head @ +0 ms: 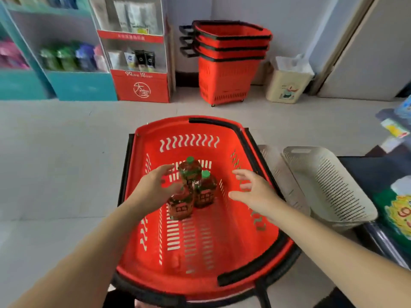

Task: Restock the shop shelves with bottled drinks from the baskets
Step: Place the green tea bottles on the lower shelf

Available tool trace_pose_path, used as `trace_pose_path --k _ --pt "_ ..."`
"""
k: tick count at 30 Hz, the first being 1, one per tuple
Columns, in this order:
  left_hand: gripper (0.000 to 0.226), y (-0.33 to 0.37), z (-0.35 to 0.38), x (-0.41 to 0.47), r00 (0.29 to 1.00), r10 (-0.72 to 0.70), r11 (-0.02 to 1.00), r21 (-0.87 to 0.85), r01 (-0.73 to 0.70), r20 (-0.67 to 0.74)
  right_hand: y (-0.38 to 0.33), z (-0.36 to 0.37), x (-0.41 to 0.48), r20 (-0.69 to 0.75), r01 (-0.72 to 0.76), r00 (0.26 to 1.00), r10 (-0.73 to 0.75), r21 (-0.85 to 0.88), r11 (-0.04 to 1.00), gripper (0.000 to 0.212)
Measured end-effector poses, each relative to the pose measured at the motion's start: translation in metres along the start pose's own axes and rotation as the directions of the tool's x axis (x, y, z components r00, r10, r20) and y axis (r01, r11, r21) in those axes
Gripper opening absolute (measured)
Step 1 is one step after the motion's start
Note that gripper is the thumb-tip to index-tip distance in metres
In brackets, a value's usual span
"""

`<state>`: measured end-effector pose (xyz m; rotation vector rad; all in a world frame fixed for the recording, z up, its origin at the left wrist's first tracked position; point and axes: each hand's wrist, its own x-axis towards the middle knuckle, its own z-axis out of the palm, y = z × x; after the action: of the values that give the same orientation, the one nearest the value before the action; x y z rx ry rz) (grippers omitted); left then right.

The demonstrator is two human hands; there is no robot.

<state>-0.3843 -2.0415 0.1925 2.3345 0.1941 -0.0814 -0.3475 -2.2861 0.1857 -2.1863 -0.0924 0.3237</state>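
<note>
Reaching into the red basket (pixel 169 130) on the floor, with both hands over its far half.

Three bottled drinks stand upright on the basket bottom in a tight cluster, touching: far bottle (pixel 189 172), right bottle (pixel 204 193), near bottle (pixel 180 206). All have dark liquid and shiny labels; green caps show on two.

- Judgement: they look full, so fairly weighty for one hand. The plastic is probably stiff, the label film likely slick, and they are not fragile.
- The best hold seems to be round the shoulder, just under the cap.

Left hand (pixel 155 185) hovers over the near bottle and hides its cap. Its fingers are spread, lightly bent and not closed on anything; contact cannot be told.

Right hand (pixel 251 188) is near the right bottle but apart from it. Its fingers are splayed wide and it is empty.
</note>
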Motion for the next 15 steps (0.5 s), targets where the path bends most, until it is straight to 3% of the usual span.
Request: trace_pose_path --k 8,15 --pt "0.063 -0.024 0.008 0.044 1.000 -0.010 0.995 0.097 0.013 -0.030 0.015 0.062 0.103 0.107 -0.008 0.994 0.036 -0.245 0.969 0.069" --pt "0.064 -0.033 0.014 0.061 1.000 -0.003 0.982 0.191 0.007 -0.021 0.036 0.099 0.170 0.240 0.063 0.968 0.072 -0.510 0.858 0.076"
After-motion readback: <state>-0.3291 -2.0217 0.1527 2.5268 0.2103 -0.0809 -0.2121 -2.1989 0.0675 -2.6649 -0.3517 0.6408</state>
